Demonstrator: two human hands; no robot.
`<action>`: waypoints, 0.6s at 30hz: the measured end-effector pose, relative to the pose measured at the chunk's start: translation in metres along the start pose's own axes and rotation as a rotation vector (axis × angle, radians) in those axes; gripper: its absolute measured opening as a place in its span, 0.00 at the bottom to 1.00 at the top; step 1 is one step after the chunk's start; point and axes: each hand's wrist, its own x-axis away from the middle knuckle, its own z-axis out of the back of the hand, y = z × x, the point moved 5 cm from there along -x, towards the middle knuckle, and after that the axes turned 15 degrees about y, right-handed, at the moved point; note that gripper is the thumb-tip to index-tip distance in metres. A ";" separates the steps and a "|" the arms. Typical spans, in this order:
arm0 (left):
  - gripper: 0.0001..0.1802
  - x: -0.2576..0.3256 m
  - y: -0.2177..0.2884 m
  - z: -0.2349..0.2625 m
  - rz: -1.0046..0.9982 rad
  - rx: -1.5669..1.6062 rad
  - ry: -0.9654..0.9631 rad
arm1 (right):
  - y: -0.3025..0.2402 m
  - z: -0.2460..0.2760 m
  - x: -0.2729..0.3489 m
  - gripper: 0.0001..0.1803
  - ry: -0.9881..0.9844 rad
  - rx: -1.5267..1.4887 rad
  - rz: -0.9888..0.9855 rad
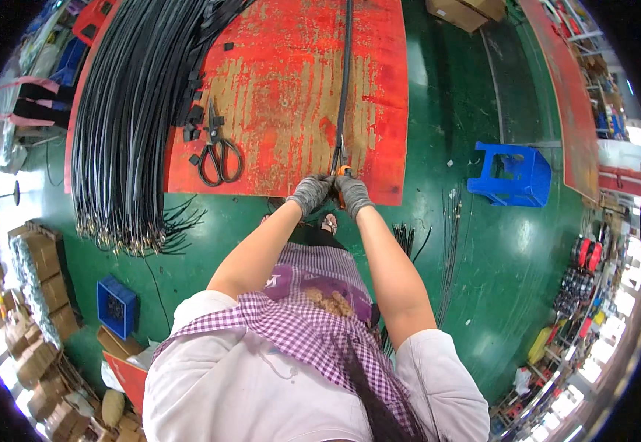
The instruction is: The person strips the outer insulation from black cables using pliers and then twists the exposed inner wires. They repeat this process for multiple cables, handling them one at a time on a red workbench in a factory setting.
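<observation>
Both my hands wear grey gloves and meet at the near edge of a worn red table [276, 81]. My left hand [311, 194] is closed around the near end of a black cable [345, 81], which runs straight away from me along the table. Close beside it, my right hand [353, 196] is wrapped round an orange-handled tool [344, 171] at the cable's end. The tool's exact kind is hidden by the fingers. Left of my hands lie black-handled scissors [219, 158], apart from both hands.
A thick bundle of black cables [125, 132] covers the table's left side, its ends hanging over the near edge. Small black pieces [194, 116] lie beside it. A blue stool [516, 175] stands on the green floor at right. A blue crate [116, 307] sits lower left.
</observation>
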 end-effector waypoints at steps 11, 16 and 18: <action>0.16 0.038 0.023 -0.010 0.107 -0.043 0.254 | 0.010 0.004 0.016 0.20 -0.020 0.157 0.194; 0.18 0.012 -0.015 -0.001 -0.005 -0.049 0.321 | 0.003 0.003 0.018 0.20 -0.127 0.193 0.162; 0.19 0.028 0.018 -0.011 -0.075 -0.287 0.367 | 0.023 -0.001 -0.005 0.20 -0.153 0.145 0.090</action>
